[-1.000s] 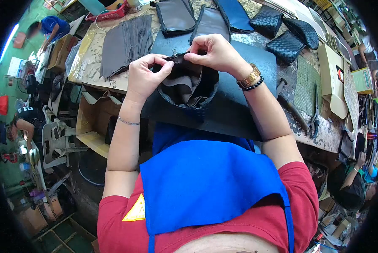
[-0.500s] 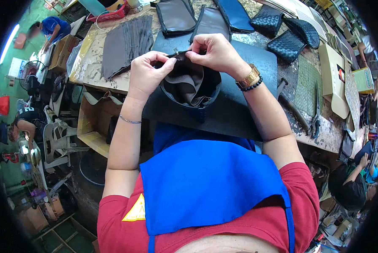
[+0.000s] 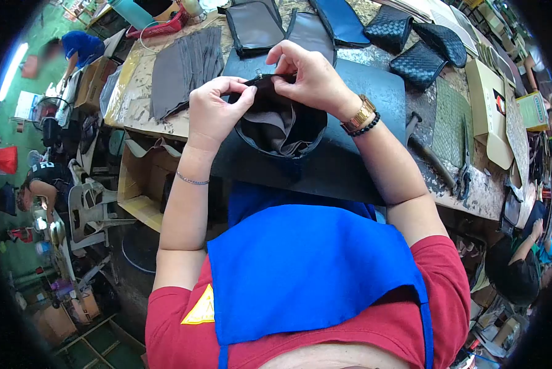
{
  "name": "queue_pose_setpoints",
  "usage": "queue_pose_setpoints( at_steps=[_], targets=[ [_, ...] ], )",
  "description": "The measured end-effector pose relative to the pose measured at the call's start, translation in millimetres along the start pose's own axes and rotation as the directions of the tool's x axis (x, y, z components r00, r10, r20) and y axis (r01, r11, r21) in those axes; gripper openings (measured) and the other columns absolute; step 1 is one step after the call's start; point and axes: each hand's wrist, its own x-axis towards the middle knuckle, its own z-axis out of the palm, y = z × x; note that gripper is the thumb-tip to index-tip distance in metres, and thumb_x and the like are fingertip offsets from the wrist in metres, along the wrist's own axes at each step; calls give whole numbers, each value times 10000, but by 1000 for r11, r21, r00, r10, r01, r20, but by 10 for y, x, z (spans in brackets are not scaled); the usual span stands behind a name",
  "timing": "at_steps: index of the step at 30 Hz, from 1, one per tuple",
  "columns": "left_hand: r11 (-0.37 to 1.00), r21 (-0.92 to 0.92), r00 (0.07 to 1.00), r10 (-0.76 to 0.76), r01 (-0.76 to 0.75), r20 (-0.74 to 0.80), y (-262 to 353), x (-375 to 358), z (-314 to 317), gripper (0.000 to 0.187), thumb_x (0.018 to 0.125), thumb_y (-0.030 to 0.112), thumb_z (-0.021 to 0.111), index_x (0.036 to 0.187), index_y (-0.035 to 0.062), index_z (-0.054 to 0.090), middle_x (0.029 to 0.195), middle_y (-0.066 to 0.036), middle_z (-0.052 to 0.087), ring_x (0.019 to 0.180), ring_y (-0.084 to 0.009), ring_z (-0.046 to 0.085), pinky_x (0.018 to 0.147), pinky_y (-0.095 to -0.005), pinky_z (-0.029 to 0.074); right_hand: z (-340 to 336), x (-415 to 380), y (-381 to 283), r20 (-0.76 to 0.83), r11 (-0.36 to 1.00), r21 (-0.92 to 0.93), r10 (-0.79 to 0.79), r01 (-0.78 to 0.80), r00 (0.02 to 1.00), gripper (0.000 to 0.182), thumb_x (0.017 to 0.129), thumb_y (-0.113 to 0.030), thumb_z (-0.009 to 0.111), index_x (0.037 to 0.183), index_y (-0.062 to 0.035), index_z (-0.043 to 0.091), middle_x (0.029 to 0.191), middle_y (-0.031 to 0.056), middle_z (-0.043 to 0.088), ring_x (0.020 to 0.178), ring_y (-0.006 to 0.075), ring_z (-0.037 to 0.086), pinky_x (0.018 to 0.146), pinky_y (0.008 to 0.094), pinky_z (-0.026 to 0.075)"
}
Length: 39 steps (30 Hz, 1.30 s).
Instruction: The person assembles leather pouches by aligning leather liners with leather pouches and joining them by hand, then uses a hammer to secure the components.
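Note:
A dark pouch with a grey-brown lining stands with its mouth toward me on a black board. My left hand pinches the far left of its rim between thumb and bent fingers. Close by on that rim is a small metal piece, perhaps a zipper pull. My right hand grips the far right of the rim, thumb on the inner side and index finger raised above the edge. The other fingertips of my right hand are hidden behind the rim.
Dark cut pieces lie stacked at the left. Zippered pouches and woven pouches lie at the back. To the right are a hammer, scissors and a cardboard box. Other people work at both sides.
My right index finger has lifted and straightened away from the rim, while the thumb stays against it. My left hand keeps its pinch, and the pouch has barely moved.

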Motion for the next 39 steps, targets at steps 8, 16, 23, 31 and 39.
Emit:
queue_pose_setpoints(
  at_steps=[8,16,23,31,39],
  targets=[
    [992,76,995,-95,98,-32,82,74,57,214,784,34,750,780,16,537,814,-50,689,805,-90,651,751,-258,528,40,20,31,21,962,-191,-195,195,981,310,791,-102,670,1097,-78,621,845,123,655,783,291,664,713,388,538],
    [986,-164,999,32,-32,-7,75,80,94,386,808,51,774,1051,50,475,838,-91,709,801,-157,709,788,-279,535,-82,180,-114,140,905,-244,-322,348,936,119,802,-114,653,880,-26,633,972,189,622,906,386,633,804,436,529],
    [994,-57,995,90,-92,-43,246,-435,-47,821,886,565,662,1409,-13,402,1316,-150,514,1119,-226,510,996,-352,405,-557,-43,-271,-164,899,-334,240,-283,957,216,877,-100,545,1073,-27,491,765,222,608,770,397,629,717,470,493],
    [989,-99,992,-107,114,74,219,-549,95,734,916,469,666,1430,6,422,1357,-183,459,1011,-234,586,858,-330,486,-413,-678,-611,-131,864,-231,428,-447,894,194,910,-119,540,1076,-27,494,757,180,590,737,363,615,693,434,486],
    [890,-416,977,-124,187,174,47,-292,162,561,946,123,658,1438,7,414,1338,-165,535,1064,-194,624,892,-291,514,167,-1055,-984,-16,981,-147,128,-129,992,230,904,-259,703,912,-47,612,845,145,627,779,311,643,683,395,511]
  ],
)
